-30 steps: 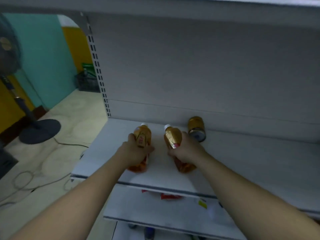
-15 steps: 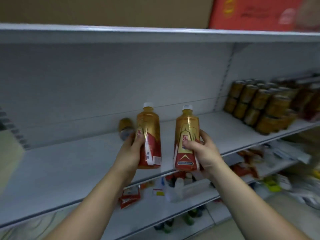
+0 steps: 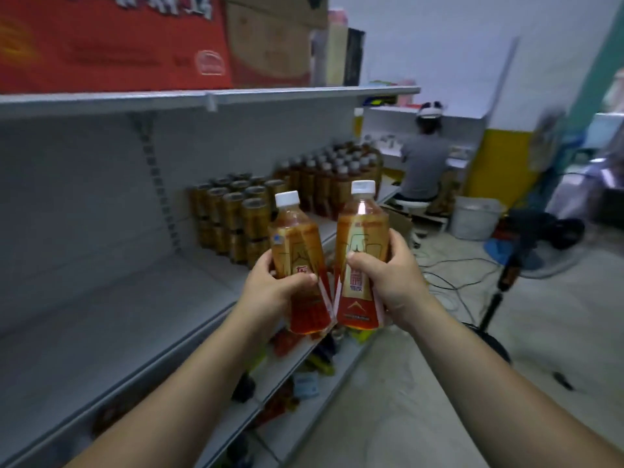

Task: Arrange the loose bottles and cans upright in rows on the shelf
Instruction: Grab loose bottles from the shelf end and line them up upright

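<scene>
Two tea bottles were held upright in the air near the front edge of the shelf [image 3: 118, 315], set down nowhere as yet. The left bottle [image 3: 293, 238] was gripped round its label by the left hand [image 3: 273, 292] and the right bottle [image 3: 363, 231] by the right hand [image 3: 388, 282], the pair almost touching. Further along, cans [image 3: 233, 217] and capped bottles [image 3: 331, 177] were already ranked upright in rows. The task was judged well advanced, with the held pair left to be placed.
</scene>
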